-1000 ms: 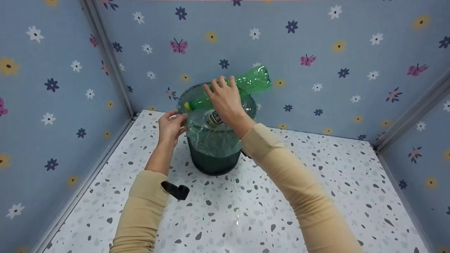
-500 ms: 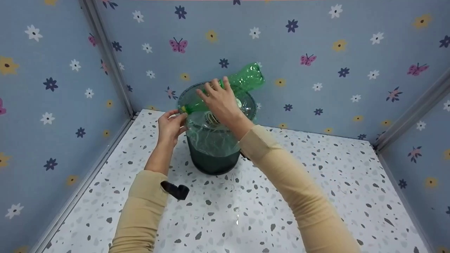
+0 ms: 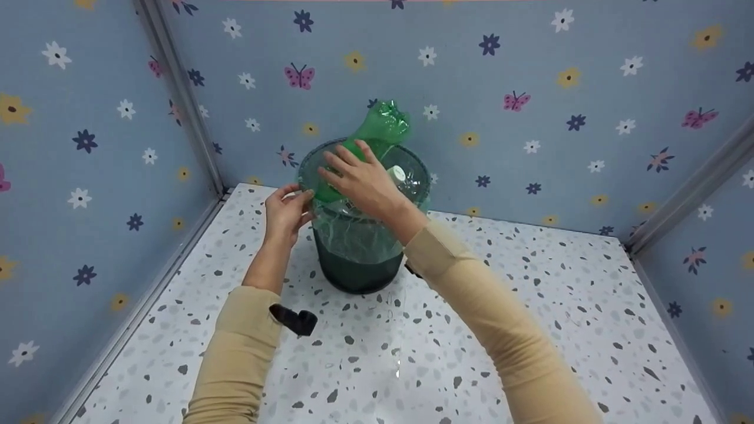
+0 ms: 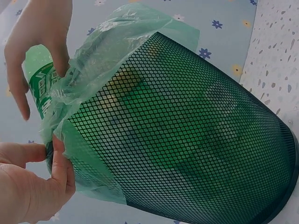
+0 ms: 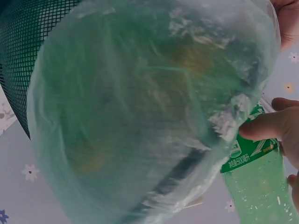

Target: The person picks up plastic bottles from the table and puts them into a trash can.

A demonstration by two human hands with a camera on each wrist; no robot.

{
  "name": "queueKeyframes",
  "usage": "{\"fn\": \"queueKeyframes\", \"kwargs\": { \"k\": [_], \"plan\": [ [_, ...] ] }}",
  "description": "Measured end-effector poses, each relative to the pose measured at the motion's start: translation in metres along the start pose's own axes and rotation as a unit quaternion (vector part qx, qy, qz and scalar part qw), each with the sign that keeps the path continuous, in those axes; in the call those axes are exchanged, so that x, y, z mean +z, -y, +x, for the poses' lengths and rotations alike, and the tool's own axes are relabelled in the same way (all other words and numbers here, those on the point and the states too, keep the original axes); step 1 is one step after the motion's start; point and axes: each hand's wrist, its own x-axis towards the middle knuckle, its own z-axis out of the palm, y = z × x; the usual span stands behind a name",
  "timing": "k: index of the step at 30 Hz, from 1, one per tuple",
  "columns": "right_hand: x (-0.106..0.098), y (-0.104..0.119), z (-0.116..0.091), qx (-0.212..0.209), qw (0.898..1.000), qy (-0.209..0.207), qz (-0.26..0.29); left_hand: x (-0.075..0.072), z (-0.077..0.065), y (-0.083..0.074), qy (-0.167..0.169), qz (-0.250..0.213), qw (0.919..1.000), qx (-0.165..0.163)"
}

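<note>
A dark mesh wastebasket (image 3: 360,275) stands upright on the floor, lined with a thin green plastic bag (image 3: 359,238) folded over its rim. My left hand (image 3: 284,213) pinches the bag and rim at the near left side, thumb and fingers on either side of it in the left wrist view. My right hand (image 3: 372,185) grips a green plastic bottle (image 3: 386,121) over the basket mouth, its neck pointing down inside and its base sticking up past the back rim. The bottle's green label (image 5: 252,149) shows under my right thumb. A clear bottle with a white cap (image 3: 397,174) lies in the basket.
Through the mesh (image 4: 187,116), green bottles show inside the basket. Speckled white floor (image 3: 500,330) surrounds it, and a flowered blue wall (image 3: 530,88) rises close behind. A black strap end (image 3: 294,320) sticks out from my left sleeve.
My right hand has tilted the green bottle steeper and moved it left, its neck going down into the basket and its base swinging left. My left hand has stayed at the rim.
</note>
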Motion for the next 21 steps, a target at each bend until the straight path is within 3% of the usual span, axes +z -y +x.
{"fn": "queueKeyframes", "kwargs": {
  "k": [3,6,11,14,21],
  "plan": [
    [0.002,-0.001,-0.007,0.014,0.998,-0.068,0.002,0.0,0.0,-0.001,0.001,-0.001,1.0,-0.001],
    [0.004,-0.003,-0.013,0.055,0.986,-0.156,0.014,0.001,0.0,-0.002,-0.004,-0.001,1.0,-0.005],
    [0.006,-0.008,-0.02,0.157,0.941,-0.294,0.059,0.001,0.0,-0.001,-0.006,0.0,1.0,-0.007],
    [0.005,-0.011,-0.024,0.193,0.92,-0.328,0.091,0.001,0.0,-0.001,-0.005,0.001,1.0,-0.006],
    [0.0,-0.012,-0.039,0.223,0.898,-0.341,0.166,0.0,0.001,-0.001,0.0,0.007,1.0,-0.002]
  ]
}}
